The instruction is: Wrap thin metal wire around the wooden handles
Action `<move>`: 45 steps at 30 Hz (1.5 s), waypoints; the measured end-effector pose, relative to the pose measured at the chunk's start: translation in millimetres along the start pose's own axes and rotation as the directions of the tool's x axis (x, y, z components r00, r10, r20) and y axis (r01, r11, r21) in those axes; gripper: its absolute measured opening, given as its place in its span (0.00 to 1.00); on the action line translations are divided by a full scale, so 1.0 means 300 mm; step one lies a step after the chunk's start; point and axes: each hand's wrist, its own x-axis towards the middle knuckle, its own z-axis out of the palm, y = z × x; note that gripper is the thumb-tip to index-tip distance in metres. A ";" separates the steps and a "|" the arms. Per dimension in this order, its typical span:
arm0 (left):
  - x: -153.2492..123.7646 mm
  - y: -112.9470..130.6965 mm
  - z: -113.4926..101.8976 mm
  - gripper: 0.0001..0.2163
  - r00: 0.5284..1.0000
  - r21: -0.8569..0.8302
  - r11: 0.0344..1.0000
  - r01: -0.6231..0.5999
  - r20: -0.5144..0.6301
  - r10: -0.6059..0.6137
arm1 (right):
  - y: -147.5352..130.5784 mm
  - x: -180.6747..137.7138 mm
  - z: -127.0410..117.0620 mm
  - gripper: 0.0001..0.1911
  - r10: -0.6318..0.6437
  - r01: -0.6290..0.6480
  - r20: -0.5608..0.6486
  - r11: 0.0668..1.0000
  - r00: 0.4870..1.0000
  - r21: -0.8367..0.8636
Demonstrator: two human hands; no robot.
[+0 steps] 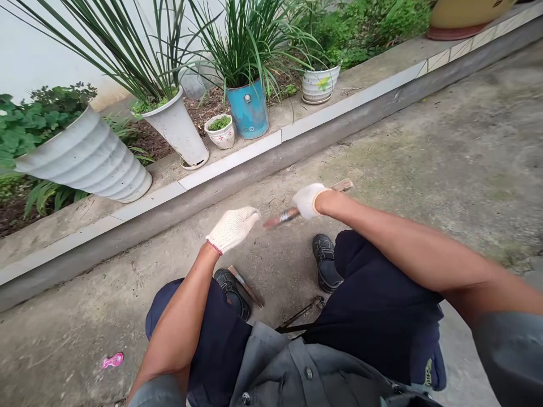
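One ribbed white planter (pixel 99 158) is holding broad-leaved greenery (pixel 42 127); one flared white planter (pixel 179 131) is holding long-bladed foliage (pixel 153 76) and standing on a saucer (pixel 195 166); one small white pot (pixel 222 137) with red motifs is standing just beside a blue cylindrical pot (pixel 249 112); one white flowerpot (pixel 316 83) is bearing a yellow-green motif (pixel 324 83); one yellow pot (pixel 464 14) is showing in part; all are lining a tile-edged concrete ledge (pixel 231 161); a white wall (pixel 38 51) is rising behind; a pink object (pixel 112 360) is lying on the concrete ground (pixel 424 169).

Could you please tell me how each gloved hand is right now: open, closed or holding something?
Left hand: cannot be told whether it is closed on anything.
Right hand: closed around a stick-like tool.
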 end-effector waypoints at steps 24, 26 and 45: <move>0.105 -0.035 -0.124 0.20 0.999 -0.038 0.999 -0.010 0.032 0.011 | 0.064 0.125 -0.117 0.20 0.173 -0.163 -0.193 0.985 0.966 0.064; 0.124 -0.058 -0.135 0.20 1.000 -0.035 0.999 -0.006 0.005 0.006 | 0.027 0.115 -0.088 0.16 0.020 -0.022 -0.087 1.000 0.996 -0.018; 0.125 -0.019 -0.050 0.20 0.988 -0.383 0.924 0.013 0.148 0.048 | 0.103 0.090 -0.148 0.23 0.267 -0.029 -0.463 0.887 0.845 0.460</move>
